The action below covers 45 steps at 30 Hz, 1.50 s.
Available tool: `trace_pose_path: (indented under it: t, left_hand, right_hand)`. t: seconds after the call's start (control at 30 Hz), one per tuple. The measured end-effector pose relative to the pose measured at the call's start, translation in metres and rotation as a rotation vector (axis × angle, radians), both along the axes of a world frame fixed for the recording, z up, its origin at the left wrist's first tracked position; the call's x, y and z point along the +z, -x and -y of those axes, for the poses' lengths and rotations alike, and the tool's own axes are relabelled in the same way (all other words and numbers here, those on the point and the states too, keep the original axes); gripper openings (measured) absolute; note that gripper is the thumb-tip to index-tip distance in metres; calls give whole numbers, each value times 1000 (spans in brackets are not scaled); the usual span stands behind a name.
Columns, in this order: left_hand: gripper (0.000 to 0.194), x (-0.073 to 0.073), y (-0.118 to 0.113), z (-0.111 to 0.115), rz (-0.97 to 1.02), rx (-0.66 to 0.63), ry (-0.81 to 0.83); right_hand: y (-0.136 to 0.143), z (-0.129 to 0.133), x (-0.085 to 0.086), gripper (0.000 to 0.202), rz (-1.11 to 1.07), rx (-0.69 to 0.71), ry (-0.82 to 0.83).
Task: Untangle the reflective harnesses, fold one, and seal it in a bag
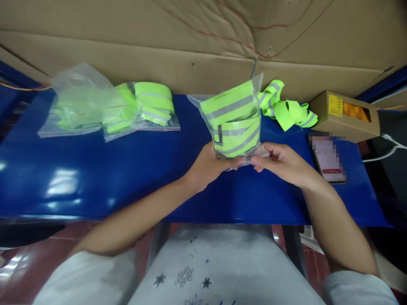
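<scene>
A clear plastic bag (235, 120) holds a folded neon-yellow reflective strap with grey stripes. It is held up over the table, tilted, with its near edge toward me. My left hand (208, 167) is closed on the bag's lower left, thumb along the near edge. My right hand (280, 163) pinches the same edge at the lower right, thumb close to the left thumb. Part of the left fingers is hidden behind the bag. Loose neon reflective straps (286, 108) lie in a tangle behind my right hand.
Several bagged neon straps (124, 108) lie at the back left of the blue table (133, 169). A cardboard box (345, 116) with something orange inside stands at the back right, a phone (327, 159) in front of it. Cardboard (127, 59) lines the back; a white cable (388, 148) runs at right.
</scene>
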State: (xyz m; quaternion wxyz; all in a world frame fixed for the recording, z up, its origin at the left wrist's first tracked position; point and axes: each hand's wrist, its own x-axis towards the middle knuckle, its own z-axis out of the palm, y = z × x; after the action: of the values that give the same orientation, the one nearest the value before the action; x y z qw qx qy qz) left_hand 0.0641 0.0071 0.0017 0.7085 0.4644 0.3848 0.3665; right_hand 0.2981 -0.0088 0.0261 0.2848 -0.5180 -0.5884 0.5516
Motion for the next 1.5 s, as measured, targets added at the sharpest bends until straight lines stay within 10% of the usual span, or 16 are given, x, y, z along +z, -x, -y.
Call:
trace_pose_path:
  t: [0.37,0.63,0.97,1.5]
  left_hand:
    - [42,-9,37,-8,-90,-405,373]
    - [40,9,78,-29,-404,-747,376]
    - [32,8,72,-22,-449,-660,245]
    - [22,15,73,-29,-448,-628,276]
  right_hand:
    - [2,4,-19,42,-53,178,550]
    - [-6,6,-14,32,-12,179,556]
    - [-11,19,-13,31,264,122,244]
    - [-24,11,-2,37,182,208,390]
